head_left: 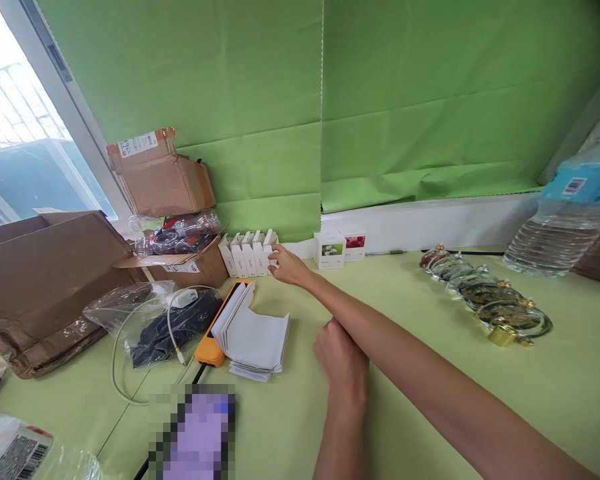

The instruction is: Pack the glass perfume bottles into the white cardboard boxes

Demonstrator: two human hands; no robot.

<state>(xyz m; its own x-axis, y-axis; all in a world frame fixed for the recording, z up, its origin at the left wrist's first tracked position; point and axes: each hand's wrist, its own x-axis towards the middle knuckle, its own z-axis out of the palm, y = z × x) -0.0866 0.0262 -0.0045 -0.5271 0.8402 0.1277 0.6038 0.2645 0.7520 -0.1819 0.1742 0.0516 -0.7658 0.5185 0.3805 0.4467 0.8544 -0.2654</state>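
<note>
Several narrow white boxes (247, 257) stand upright in a row against the wall, with small print on their fronts. At the right end of that row my right hand (289, 267) reaches in, its fingers bent around the edge of the last white box (269, 253). My left hand (341, 353) rests on the table as a loose fist beneath my right forearm, and nothing shows in it. Two wider white boxes stand to the right of my right hand, one with a green picture (332, 250) and one with a red picture (355, 245).
Folded white card pieces (257, 337) lie against an orange power strip (210, 350). A pixelated phone (197, 433), a white cable (115, 360) and a bagged dark item (173, 330) lie left. Cardboard boxes (45, 287), coiled bangle-like items (485, 293) and a water bottle (550, 227) flank the table.
</note>
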